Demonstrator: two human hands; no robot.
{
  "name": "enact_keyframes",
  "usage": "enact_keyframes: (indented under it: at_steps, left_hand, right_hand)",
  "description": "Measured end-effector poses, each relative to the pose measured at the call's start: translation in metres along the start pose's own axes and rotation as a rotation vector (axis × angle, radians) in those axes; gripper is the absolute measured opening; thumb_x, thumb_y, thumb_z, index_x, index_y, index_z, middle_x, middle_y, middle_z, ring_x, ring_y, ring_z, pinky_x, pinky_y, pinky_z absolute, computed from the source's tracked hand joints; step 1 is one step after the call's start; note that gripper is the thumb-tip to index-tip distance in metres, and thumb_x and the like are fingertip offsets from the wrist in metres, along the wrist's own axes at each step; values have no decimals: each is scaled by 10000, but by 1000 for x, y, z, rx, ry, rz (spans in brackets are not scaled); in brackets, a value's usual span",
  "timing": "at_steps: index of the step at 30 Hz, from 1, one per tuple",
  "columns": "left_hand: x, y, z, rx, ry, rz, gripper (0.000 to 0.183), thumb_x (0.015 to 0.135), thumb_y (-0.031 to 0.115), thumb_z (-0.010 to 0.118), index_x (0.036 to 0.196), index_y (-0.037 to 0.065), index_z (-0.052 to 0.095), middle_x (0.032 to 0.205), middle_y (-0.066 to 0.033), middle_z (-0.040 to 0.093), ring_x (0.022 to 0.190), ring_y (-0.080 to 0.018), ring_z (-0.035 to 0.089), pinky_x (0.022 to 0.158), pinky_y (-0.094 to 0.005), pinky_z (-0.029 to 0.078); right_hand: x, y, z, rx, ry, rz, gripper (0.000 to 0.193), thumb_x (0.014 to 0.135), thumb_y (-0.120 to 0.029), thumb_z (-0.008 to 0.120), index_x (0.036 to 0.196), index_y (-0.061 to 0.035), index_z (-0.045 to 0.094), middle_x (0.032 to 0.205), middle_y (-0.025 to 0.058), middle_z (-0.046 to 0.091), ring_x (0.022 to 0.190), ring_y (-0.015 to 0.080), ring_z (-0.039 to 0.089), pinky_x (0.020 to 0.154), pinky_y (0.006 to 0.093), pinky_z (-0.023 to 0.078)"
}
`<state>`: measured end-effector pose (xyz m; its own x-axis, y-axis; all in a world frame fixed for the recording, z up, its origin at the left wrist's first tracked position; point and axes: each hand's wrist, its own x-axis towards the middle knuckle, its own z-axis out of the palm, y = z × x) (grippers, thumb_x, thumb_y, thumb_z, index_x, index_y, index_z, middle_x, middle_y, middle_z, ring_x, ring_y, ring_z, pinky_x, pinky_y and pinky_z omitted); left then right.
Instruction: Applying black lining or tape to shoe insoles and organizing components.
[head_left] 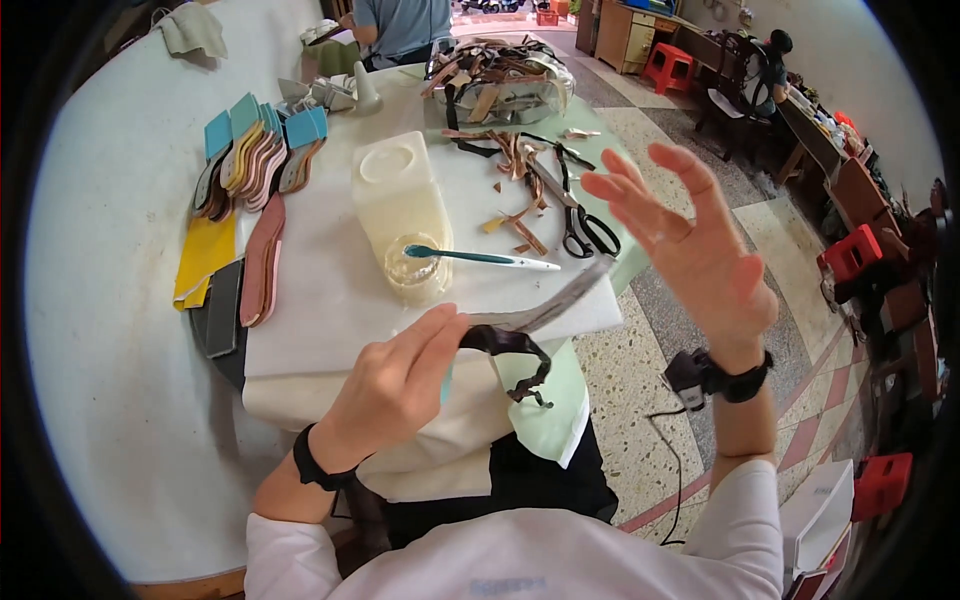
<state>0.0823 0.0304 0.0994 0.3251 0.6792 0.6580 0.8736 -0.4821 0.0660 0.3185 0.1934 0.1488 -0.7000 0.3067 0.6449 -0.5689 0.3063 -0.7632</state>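
My left hand (pixel 388 375) pinches a curling black strip (pixel 515 343) between thumb and fingers at the near edge of the table. A longer greyish strip (pixel 565 302) runs from the same fingertips up to the right. A bit of light blue shows under the hand. Raised to the right of the table, my right hand (pixel 690 235) is open, its fingers spread and nothing in them. Beyond the strips, a toothbrush (pixel 480 258) with teal bristle end rests across a round tub (pixel 415 285) of pale, sticky-looking stuff. Black-handled scissors (pixel 580 225) lie among leather scraps (pixel 520 160).
A cream plastic container (pixel 395 190) stands behind the tub. At left are stacked, coloured leather pieces (pixel 255 160), pink strips (pixel 262 265) and a yellow sheet (pixel 205 255). A clear bin (pixel 500 100) holds many scraps. Another person (pixel 405 30) sits at the far end.
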Motion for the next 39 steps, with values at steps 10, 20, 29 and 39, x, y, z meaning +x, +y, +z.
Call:
enact_keyframes:
  at_steps: [10,20,29,39]
  left_hand:
    - [8,20,0,-229,35,-290,267,735,-134,552,999,-94,557,868,-216,627,721,-360,637,595,-362,529]
    - [17,30,9,-400,29,-478,167,786,-73,580,951,-71,608,731,-214,621,617,-319,636,552,-308,487]
    - [16,35,13,-469,2,-443,180,777,-80,586,956,-74,604,772,-212,631,649,-323,649,561,-313,497]
    - [13,32,12,-374,-9,-412,220,760,-93,589,980,-81,586,805,-204,636,677,-342,643,573,-342,508]
  right_hand:
    - [-13,38,21,-230,124,-203,1086,723,-865,216,1474,-137,-74,1527,148,135,1413,353,42,1099,521,-42]
    - [-17,89,24,-1023,114,-473,1008,783,-803,235,1478,-142,-74,1501,272,81,1386,435,-120,1040,554,-165]
    - [-20,85,33,-1151,164,-374,1086,720,-850,198,1478,-111,-46,1471,332,93,1379,462,-105,1015,561,-209]
    - [-20,72,28,-1036,253,-478,1087,750,-796,354,1471,-72,-14,1466,300,155,1387,430,-33,1072,567,-11]
